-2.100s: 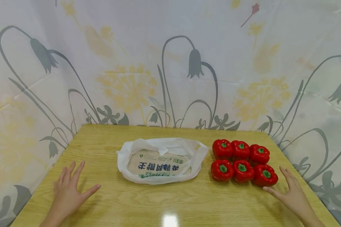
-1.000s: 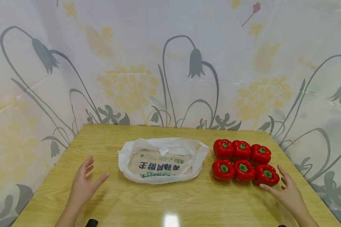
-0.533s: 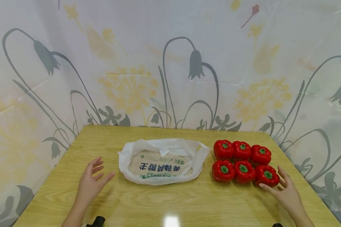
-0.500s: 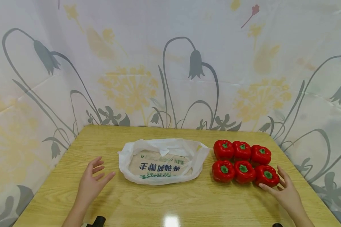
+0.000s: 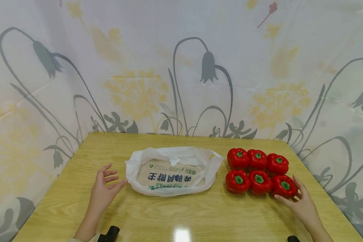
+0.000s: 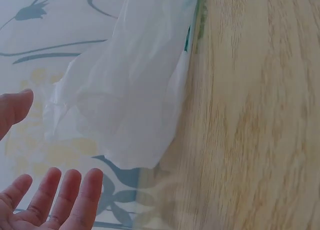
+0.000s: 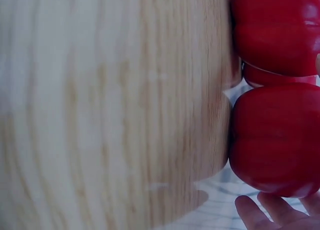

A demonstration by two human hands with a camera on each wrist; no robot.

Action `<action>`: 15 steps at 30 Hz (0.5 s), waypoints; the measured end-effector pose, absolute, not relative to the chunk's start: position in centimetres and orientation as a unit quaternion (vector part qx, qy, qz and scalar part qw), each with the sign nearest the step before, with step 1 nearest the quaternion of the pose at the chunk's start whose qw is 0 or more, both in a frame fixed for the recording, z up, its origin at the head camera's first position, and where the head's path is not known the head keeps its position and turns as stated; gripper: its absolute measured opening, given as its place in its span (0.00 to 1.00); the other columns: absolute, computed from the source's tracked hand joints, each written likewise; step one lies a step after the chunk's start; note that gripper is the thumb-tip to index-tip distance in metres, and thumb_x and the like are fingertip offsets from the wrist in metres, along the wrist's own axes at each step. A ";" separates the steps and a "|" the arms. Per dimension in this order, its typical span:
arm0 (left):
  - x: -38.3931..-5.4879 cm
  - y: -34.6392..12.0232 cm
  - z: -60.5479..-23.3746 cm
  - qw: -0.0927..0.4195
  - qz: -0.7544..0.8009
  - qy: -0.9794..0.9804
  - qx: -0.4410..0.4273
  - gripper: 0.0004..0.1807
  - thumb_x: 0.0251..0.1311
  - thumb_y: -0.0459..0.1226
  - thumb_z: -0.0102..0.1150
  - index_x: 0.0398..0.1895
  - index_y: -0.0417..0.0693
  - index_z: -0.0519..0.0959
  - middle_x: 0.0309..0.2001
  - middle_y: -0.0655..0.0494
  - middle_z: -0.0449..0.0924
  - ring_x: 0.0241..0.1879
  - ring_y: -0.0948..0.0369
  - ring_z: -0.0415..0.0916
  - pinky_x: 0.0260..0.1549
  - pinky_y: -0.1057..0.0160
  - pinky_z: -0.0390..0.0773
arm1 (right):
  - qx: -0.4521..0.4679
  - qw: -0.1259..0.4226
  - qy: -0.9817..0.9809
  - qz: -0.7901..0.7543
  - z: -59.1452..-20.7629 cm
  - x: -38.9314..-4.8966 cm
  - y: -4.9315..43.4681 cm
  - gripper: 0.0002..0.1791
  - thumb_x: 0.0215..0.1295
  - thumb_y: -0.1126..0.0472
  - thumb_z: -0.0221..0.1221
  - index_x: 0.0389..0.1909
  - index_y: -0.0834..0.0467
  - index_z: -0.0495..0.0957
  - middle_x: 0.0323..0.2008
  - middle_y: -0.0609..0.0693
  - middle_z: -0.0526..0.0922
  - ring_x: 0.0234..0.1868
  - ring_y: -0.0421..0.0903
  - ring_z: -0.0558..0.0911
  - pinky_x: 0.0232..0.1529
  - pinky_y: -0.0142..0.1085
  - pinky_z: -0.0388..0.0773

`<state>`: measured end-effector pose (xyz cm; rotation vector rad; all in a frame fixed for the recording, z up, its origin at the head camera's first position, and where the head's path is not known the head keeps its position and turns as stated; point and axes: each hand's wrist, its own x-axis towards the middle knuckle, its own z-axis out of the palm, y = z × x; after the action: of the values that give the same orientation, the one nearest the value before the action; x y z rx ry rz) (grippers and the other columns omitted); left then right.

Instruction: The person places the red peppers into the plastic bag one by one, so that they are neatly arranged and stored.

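A white plastic bag (image 5: 132,173) lies on the table with its mouth open, showing a tan inside with dark printed characters. Just left of it is my left hand (image 5: 104,190), fingers loosely spread and the thumb tip close to the rim; whether it touches cannot be told. The left wrist view has the bag (image 6: 135,80) beyond the parted thumb and fingers. My right hand (image 5: 304,205) spans the front right red bell pepper (image 5: 279,191), thumb on the near side, fingers on the far right. In the right wrist view, fingertips lie close beside that pepper (image 7: 277,140).
Several other red bell peppers (image 5: 258,183) with green stems stand close together in two rows, right of the bag. The wooden table (image 5: 157,218) ends at a floral curtain (image 5: 181,94) behind. Black devices (image 5: 111,232) sit at both wrists.
My left hand has moved right and slightly forward, up to the bag's left side. My right hand has edged inward, bringing thumb and fingers nearer the front right pepper. Bag and peppers stay put.
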<state>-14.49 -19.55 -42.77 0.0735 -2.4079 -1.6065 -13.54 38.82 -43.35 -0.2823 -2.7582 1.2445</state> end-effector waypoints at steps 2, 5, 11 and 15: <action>-14.6 -19.3 -42.7 0.114 -0.549 -0.827 0.035 0.44 0.54 0.42 0.66 0.68 0.41 0.52 0.54 0.42 0.64 0.51 0.47 0.69 0.43 0.68 0.75 | -0.091 0.053 -0.905 0.413 -43.3 -13.6 38.8 0.57 0.56 0.54 0.66 0.72 0.62 0.32 0.67 0.73 0.45 0.57 0.77 0.58 0.52 0.45 0.72; -14.9 -18.9 -42.5 0.103 -0.547 -0.830 0.043 0.43 0.54 0.42 0.67 0.67 0.41 0.53 0.54 0.42 0.65 0.51 0.46 0.69 0.43 0.60 0.77 | -0.094 0.058 -0.906 0.409 -43.3 -13.8 38.7 0.57 0.56 0.54 0.66 0.72 0.63 0.34 0.66 0.73 0.46 0.57 0.76 0.59 0.50 0.47 0.72; -15.4 -18.2 -42.4 0.088 -0.554 -0.826 0.045 0.40 0.54 0.42 0.67 0.66 0.43 0.57 0.54 0.44 0.66 0.50 0.47 0.71 0.37 0.63 0.78 | -0.109 0.054 -0.891 0.438 -43.5 -13.8 38.7 0.57 0.56 0.54 0.66 0.72 0.63 0.33 0.66 0.74 0.43 0.58 0.76 0.56 0.53 0.63 0.61; -15.7 -17.8 -42.4 0.077 -0.560 -0.824 0.051 0.37 0.54 0.43 0.66 0.65 0.46 0.60 0.53 0.45 0.68 0.49 0.49 0.71 0.34 0.69 0.76 | -0.118 0.058 -0.890 0.436 -43.6 -13.8 38.7 0.56 0.56 0.53 0.66 0.72 0.64 0.35 0.65 0.75 0.45 0.58 0.74 0.57 0.47 0.40 0.71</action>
<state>-15.75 -17.78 -42.40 0.1531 -2.4684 -1.6771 -13.75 38.66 -43.55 -0.3583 -2.6982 1.3224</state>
